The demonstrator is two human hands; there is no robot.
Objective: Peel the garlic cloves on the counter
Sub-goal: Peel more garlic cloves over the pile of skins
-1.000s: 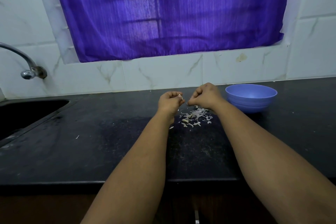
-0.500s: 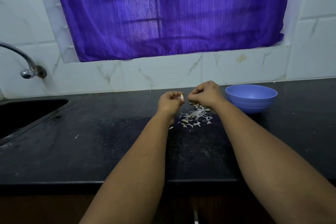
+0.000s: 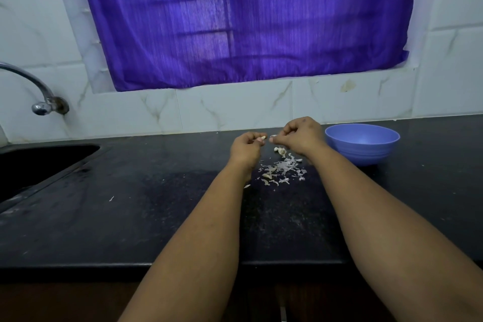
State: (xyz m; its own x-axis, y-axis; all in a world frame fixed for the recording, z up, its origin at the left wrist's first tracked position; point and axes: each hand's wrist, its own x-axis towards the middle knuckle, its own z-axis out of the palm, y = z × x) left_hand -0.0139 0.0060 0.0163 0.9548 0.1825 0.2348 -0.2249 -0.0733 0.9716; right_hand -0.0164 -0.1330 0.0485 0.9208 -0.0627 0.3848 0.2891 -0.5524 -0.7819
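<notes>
One garlic clove (image 3: 262, 137) is pinched in the curled left hand (image 3: 247, 148) above the black counter (image 3: 130, 204). A skin scrap appears pinched by the right hand (image 3: 300, 134). One peel pile (image 3: 281, 170) and one blue bowl (image 3: 362, 144) are noted.

Single head-worn wide-angle view, looking forward and down along both forearms onto the black stone counter (image 3: 109, 222). Faces the white marble-tiled wall (image 3: 214, 110) and purple window curtain (image 3: 243, 21) straight on. Counter's front edge near; wall lines bow toward the frame edges.
</notes>
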